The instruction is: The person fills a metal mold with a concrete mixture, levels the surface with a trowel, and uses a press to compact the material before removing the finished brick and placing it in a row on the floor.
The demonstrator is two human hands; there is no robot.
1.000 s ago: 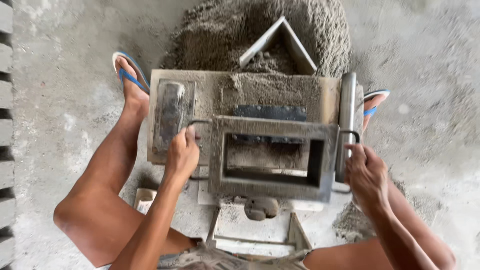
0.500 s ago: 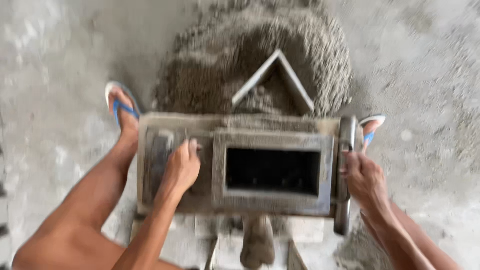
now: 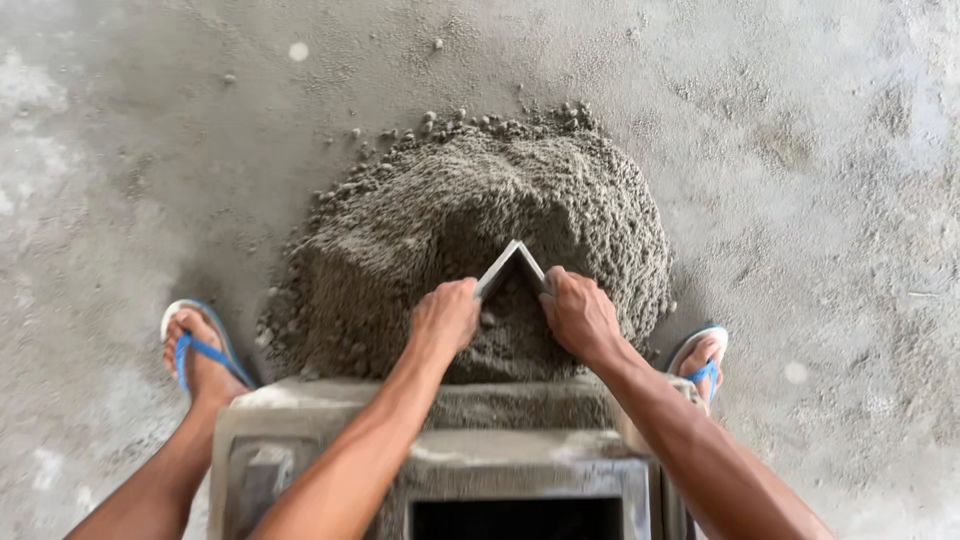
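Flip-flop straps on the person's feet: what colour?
Blue straps on pale soles, clearest on the left foot in the head view.

Bare arms, blue-strapped flip-flops [image 3: 203,352]

Both hands grip a grey V-shaped scoop [image 3: 512,264] set in a mound of damp grey mix [image 3: 470,230]: the left hand [image 3: 445,318] on one arm, the right hand [image 3: 580,315] on the other. A metal block mould [image 3: 440,470] sits below, between feet in blue sandals [image 3: 200,350].

The metal mould [image 3: 520,480] is cut off below; the scraper [image 3: 512,262] sits half-buried under both hands
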